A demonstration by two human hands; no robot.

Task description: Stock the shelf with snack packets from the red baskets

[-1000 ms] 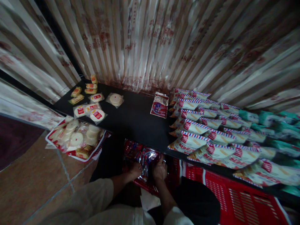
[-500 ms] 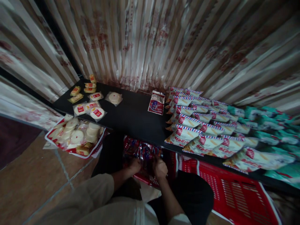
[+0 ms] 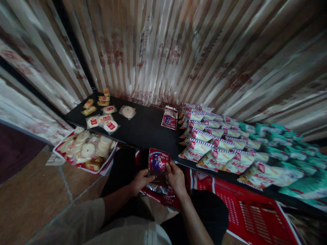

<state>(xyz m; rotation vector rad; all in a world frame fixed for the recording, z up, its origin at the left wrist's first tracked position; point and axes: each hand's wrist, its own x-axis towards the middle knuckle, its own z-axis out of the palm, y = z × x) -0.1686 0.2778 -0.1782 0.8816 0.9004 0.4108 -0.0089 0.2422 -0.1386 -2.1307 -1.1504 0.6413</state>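
Note:
A red and blue foil snack packet point(image 3: 158, 160) is tilted up between my hands, over a red basket point(image 3: 189, 182) between my knees. My right hand point(image 3: 176, 179) grips the packet's right edge, thumb on its front. At the lower left side of the packet, my left hand point(image 3: 140, 181) is closed with the thumb across its edge; its other fingers are partly hidden. More shiny packets point(image 3: 159, 188) lie in the basket below. A similar red and blue packet point(image 3: 169, 119) lies flat on the black shelf point(image 3: 143, 127) in front of me.
White snack bags point(image 3: 197, 149) stand in rows on the shelf, with green bags point(image 3: 304, 166) farther right. Round wrapped crackers point(image 3: 127, 111) and small yellow packs point(image 3: 88, 103) lie leftward. A basket of crackers point(image 3: 57, 149) stands at left, a red basket point(image 3: 252, 211) at right.
The packet has come up out of the basket, held between both hands, its printed front now showing. Both hands were lower among the packets before. The view has shifted slightly.

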